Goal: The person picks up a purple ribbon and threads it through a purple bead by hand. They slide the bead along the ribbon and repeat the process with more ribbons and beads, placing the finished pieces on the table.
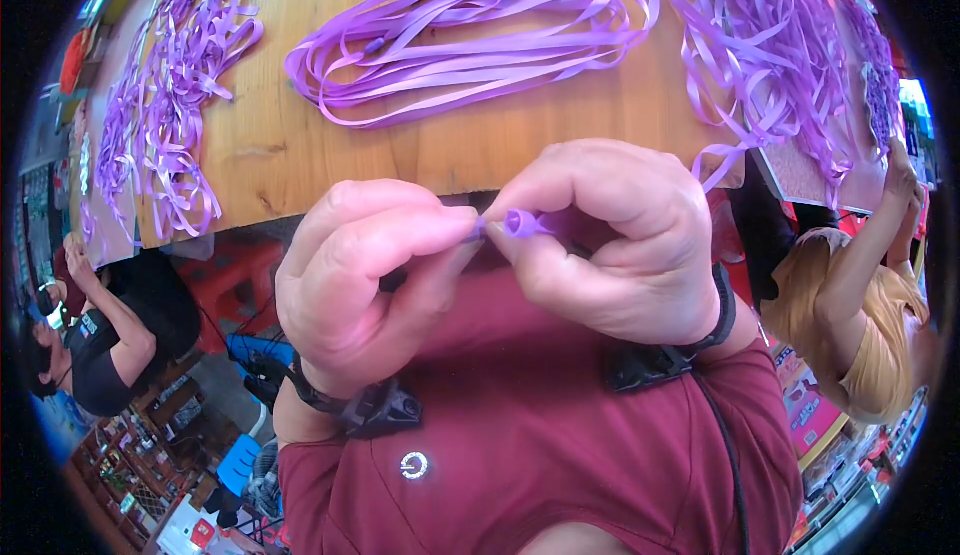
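My left hand (365, 265) and my right hand (620, 245) meet fingertip to fingertip in front of my chest, just off the near edge of the wooden table (260, 170). My right thumb and forefinger pinch a purple ribbon (520, 223), whose end curls into a small loop above the thumb. Between the two sets of fingertips shows a small darker purple piece (479, 228). My left thumb and forefinger are closed on it; its kind is too small to tell. Both wrists wear dark straps.
A coiled bundle of purple ribbon straps (470, 45) lies mid-table. Tangled ribbon heaps lie at left (175, 85) and right (765, 45), some hanging over the edge. One person in black (125, 335) sits at left, another in tan (850, 305) at right.
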{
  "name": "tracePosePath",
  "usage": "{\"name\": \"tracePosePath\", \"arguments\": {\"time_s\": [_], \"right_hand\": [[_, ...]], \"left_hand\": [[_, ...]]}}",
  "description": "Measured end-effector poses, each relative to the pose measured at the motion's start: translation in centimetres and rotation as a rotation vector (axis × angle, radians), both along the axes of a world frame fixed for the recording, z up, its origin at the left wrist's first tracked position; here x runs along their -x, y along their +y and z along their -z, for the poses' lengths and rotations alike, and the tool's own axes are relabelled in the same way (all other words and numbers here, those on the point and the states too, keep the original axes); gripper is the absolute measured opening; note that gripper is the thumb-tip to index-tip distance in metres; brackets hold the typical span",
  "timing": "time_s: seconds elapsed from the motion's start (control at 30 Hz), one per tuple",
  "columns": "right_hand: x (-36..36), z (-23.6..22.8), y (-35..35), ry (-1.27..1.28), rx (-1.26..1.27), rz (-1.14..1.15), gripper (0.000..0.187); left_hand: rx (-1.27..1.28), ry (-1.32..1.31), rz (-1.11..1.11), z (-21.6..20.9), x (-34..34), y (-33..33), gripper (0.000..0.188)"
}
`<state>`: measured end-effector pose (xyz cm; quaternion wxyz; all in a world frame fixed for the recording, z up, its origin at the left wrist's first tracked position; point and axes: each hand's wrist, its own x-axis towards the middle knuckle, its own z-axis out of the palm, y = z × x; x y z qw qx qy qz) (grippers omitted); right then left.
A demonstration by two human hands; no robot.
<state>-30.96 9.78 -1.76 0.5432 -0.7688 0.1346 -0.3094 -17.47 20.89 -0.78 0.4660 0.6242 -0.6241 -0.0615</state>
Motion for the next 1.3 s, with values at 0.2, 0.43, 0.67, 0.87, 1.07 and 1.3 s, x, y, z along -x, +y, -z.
{"name": "tracePosePath", "arguments": {"time_s": [0.2,0.43,0.67,0.87,1.07,1.3], "right_hand": [[-0.6,0.4,0.2,-0.034,-0.001,0.022,0.009],[-0.6,0.2,0.7,-0.017,-0.204,0.022,0.008],[-0.4,0.4,0.5,-0.096,-0.431,-0.076,0.018],[-0.9,1.1,-0.1,-0.228,-0.097,-0.154,0.026],[-0.1,0.1,0.4,-0.161,-0.486,-0.019,0.026],[-0.1,0.7,-1.0,-0.191,0.022,-0.085,0.026]], "left_hand": [[0.005,0.166,-0.007,0.6,0.2,0.0,0.025],[-0.025,0.486,0.004,1.2,0.2,0.5,0.025],[-0.131,0.89,0.069,0.6,0.0,0.9,0.017],[-0.109,1.146,0.118,0.9,0.7,0.7,0.016],[-0.148,1.437,0.184,1.1,0.7,0.8,0.018],[-0.156,1.51,0.234,1.2,0.7,0.9,0.016]]}}
